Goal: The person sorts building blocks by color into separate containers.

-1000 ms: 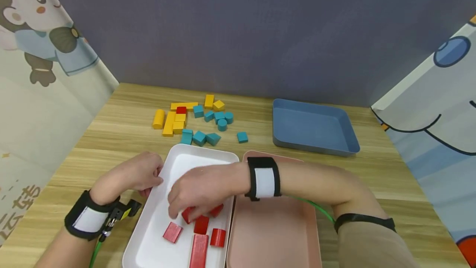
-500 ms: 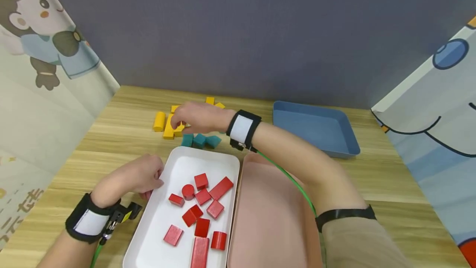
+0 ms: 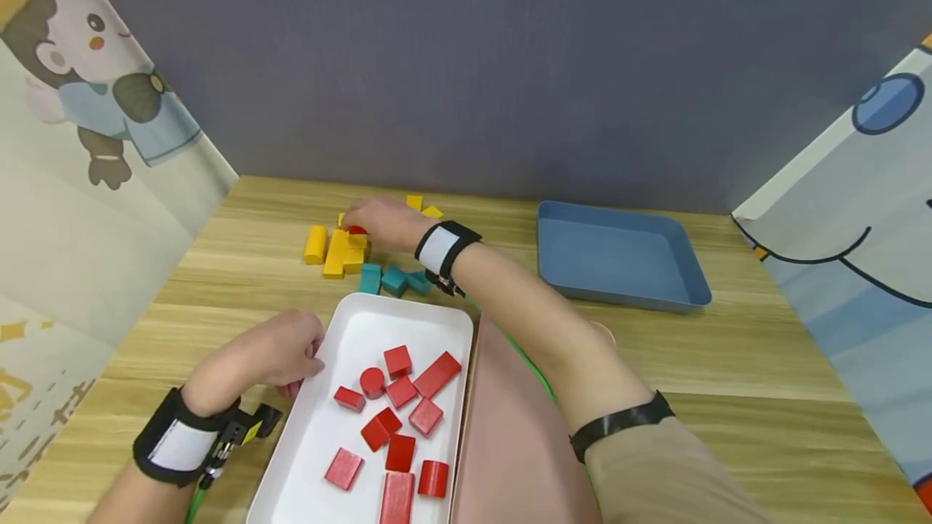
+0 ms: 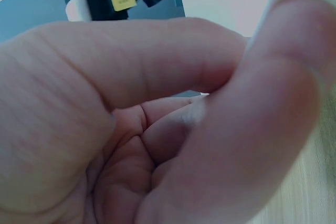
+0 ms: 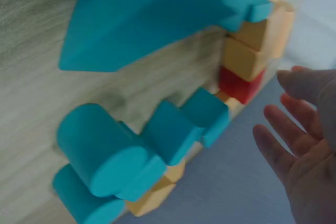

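At the left rim of a white tray [image 3: 297, 439], my left hand [image 3: 280, 350] pinches the edge between thumb and curled fingers. Several red blocks [image 3: 401, 392] of mixed shapes lie in that tray. My right hand [image 3: 386, 223] reaches over the far group of blocks, its fingers above a single red block [image 5: 239, 83] that sits among yellow blocks [image 5: 242, 59]. In the right wrist view its fingers are parted and loosely bent, apart from the red block. Teal blocks [image 5: 102, 148] lie close by, partly hidden under the right hand in the head view.
A pink tray [image 3: 510, 443] stands against the white tray's right side, partly covered by the right forearm. Farther back on the right is a blue tray [image 3: 619, 253]. A yellow cylinder [image 3: 315, 245] stands left of the other blocks. A dark wall rises behind the wooden table [image 3: 764, 362].
My right hand has left the white tray and moved forward to the far blocks, coming over the red one there. The left hand stays at the tray rim.
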Demonstrator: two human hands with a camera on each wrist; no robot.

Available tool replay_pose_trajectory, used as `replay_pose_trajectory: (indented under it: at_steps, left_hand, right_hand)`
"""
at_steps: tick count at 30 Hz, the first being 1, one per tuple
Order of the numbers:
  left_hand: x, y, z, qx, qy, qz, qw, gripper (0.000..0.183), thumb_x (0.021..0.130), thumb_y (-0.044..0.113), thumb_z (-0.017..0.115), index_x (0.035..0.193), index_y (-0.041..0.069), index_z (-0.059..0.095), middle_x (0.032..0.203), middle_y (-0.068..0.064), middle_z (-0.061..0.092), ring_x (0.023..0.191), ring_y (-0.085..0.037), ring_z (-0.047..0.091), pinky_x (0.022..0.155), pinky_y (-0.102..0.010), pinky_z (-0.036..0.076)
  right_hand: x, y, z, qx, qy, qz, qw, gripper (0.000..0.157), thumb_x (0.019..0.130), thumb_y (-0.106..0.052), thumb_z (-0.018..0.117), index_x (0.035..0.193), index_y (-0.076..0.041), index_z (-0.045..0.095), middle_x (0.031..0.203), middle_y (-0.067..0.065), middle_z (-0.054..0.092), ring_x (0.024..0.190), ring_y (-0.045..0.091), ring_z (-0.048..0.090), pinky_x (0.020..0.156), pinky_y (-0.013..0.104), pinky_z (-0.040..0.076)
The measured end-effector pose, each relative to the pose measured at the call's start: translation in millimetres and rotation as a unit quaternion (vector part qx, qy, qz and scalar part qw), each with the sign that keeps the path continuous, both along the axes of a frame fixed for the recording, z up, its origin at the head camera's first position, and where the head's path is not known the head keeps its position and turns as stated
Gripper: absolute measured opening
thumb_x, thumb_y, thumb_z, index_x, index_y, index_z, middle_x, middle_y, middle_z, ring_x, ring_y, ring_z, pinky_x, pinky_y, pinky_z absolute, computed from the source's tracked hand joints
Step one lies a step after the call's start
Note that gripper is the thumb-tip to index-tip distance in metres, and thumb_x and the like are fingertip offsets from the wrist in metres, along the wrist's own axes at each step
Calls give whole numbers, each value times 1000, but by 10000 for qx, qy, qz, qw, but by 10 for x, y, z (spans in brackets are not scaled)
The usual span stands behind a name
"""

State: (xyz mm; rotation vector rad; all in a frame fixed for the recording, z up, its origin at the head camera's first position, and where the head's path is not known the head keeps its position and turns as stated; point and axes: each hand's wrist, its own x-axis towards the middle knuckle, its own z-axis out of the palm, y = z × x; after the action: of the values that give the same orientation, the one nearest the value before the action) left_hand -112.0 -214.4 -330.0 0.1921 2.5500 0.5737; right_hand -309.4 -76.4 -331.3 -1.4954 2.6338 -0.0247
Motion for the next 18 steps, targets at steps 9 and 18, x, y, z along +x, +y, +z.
replay_pose_trajectory:
  at_steps: [9,18]
  left_hand:
    - [5,-21,-15,2,35,-3,10000,17,83,6,68,71,6,56,54,-4,55,43,-13,56,44,-25,50]
    - [16,-47,-14,-79,39,1,10000,14,83,6,68,74,6,58,53,-4,55,43,-13,56,44,-25,50]
  right_hand:
    - [-75,45,-190,343,-64,-56,9994,62,98,4,37,149,-32,35,160,-1,24,145,18,27,118,33,26]
    - [-28,-8,-289,357,-519,-402,9972,50,101,-8,39,145,-31,38,147,0,41,129,17,44,109,29,37]
